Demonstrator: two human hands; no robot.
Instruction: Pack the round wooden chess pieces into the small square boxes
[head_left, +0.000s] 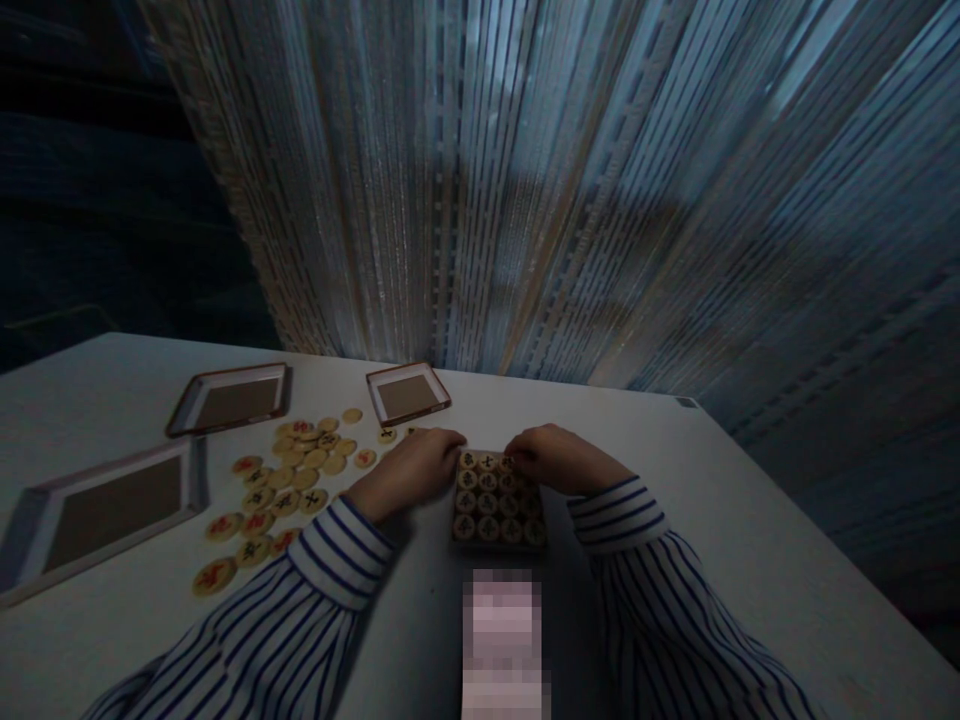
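A small box (499, 545) on the white table holds rows of round wooden pieces (487, 503) with dark characters, face up. My left hand (415, 467) is at the box's far left corner, its fingers pressed together and curled; whether they pinch anything is hidden. My right hand (562, 458) reaches over the far right corner, with its closed fingertips on or just above a piece there. The pieces under that hand are partly covered.
Loose round pieces (300, 478), some with red characters, lie spread on the white table (645, 430) left of my left arm. Three shallow open trays or lids (409, 392) stand beyond and left of them. A stringed curtain hangs behind.
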